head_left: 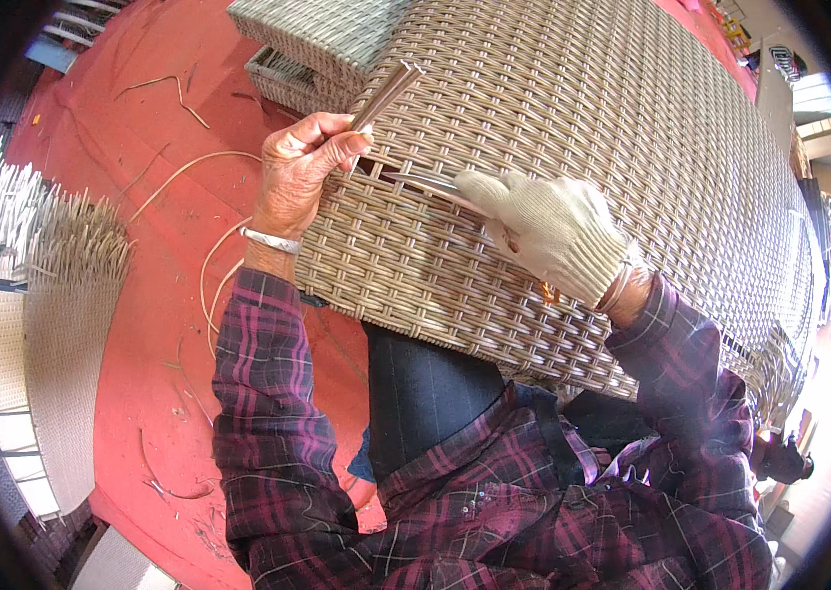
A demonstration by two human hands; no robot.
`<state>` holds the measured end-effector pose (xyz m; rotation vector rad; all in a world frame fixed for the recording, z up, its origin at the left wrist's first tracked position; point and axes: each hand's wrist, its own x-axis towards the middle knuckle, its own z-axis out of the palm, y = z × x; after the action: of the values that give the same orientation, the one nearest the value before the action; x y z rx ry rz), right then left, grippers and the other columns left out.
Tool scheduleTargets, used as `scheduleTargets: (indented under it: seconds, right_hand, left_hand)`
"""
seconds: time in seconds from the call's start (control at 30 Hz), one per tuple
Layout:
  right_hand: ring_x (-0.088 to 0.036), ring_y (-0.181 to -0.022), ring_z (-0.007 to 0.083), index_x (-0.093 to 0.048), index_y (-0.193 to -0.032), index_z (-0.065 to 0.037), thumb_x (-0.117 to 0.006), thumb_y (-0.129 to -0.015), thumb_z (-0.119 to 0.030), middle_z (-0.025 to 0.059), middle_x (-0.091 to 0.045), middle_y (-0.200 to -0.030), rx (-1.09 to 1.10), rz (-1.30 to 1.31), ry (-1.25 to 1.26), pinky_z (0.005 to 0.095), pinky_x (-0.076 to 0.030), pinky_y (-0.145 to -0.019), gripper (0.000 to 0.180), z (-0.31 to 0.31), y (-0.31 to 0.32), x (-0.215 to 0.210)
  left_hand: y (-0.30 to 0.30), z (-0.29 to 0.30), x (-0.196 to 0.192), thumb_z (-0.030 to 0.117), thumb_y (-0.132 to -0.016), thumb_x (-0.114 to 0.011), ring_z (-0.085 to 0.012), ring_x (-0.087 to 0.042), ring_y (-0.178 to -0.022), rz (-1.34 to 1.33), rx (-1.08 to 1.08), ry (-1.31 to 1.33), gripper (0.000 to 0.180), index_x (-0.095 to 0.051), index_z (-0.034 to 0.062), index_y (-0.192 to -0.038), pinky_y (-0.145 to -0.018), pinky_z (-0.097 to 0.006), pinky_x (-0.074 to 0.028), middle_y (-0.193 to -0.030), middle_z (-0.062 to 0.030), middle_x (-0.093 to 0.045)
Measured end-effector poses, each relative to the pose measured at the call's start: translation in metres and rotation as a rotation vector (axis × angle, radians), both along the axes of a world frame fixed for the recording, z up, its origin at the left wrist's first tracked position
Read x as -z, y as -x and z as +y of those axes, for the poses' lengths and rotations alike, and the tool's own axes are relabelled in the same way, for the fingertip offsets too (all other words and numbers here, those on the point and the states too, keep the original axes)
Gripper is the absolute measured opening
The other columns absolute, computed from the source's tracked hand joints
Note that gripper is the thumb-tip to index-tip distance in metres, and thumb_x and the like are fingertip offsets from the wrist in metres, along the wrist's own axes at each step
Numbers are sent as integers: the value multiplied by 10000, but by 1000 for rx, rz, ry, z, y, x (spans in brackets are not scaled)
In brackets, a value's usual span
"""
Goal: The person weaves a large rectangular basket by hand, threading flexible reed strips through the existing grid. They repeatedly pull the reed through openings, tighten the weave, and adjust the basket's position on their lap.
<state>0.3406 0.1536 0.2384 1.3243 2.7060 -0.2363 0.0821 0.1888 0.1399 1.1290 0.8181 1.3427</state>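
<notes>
My left hand [302, 167], bare and with a band at the wrist, pinches a small bundle of brown wicker strands [391, 93] near the left edge of a large woven wicker piece [533, 98]. The strand ends stick up past my fingers. My right hand [553, 231], in a white knitted glove, is closed above the weave. From its thumb side a thin pale strip [435, 187] runs toward a gap in the weave beside my left fingers; whether it is a strand or a tool I cannot tell. Below the glove shows a small orange bit [548, 292], partly hidden.
Under the wicker piece, my dark-trousered leg [425, 383] shows. Grey woven pieces [312, 34] are stacked at the far left of it. Loose strands [194, 167] lie on the red floor covering [160, 393]. A woven panel with frayed ends [71, 236] stands at the left.
</notes>
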Motion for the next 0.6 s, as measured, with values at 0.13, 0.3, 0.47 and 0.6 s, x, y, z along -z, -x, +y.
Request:
scheduleTargets:
  seconds: [0.13, 0.3, 0.47, 0.6]
  right_hand:
    - [-674, -705, 291, -529, -1199, -179, -595, -867, -169, 85, -640, -818, -31, -51, -97, 422, -514, -553, 339, 2, 11, -2]
    - [-681, -708, 276, -554, -1137, -145, -605, -857, -157, 71, -648, -813, -92, -178, -81, 408, -513, -538, 285, 10, 22, -20]
    - [-686, -695, 265, -577, -1038, -112, -606, -858, -160, 73, -652, -815, -119, -217, -191, 395, -520, -522, 189, 10, 29, -25]
    - [-684, -673, 261, -573, -1010, -89, -591, -875, -158, 91, -657, -823, -58, -236, -176, 400, -530, -527, 154, 12, 45, -6]
  left_hand:
    - [4, -11, 1, 149, -873, -751, -43, -536, -702, 112, -18, -23, 205, -722, 25, -1034, -632, -199, -429, -786, 16, -655]
    - [9, -20, -16, 161, -887, -739, -30, -517, -708, 264, -8, -95, 165, -744, 15, -963, -633, -196, -416, -770, 49, -626]
    - [22, -21, -33, 85, -841, -733, -73, -541, -680, 595, -35, -80, 115, -739, -1, -918, -613, -241, -434, -740, 10, -622]
    - [33, -20, -35, 69, -813, -717, -120, -576, -665, 722, -30, -83, 118, -740, 14, -915, -603, -277, -448, -750, -41, -637]
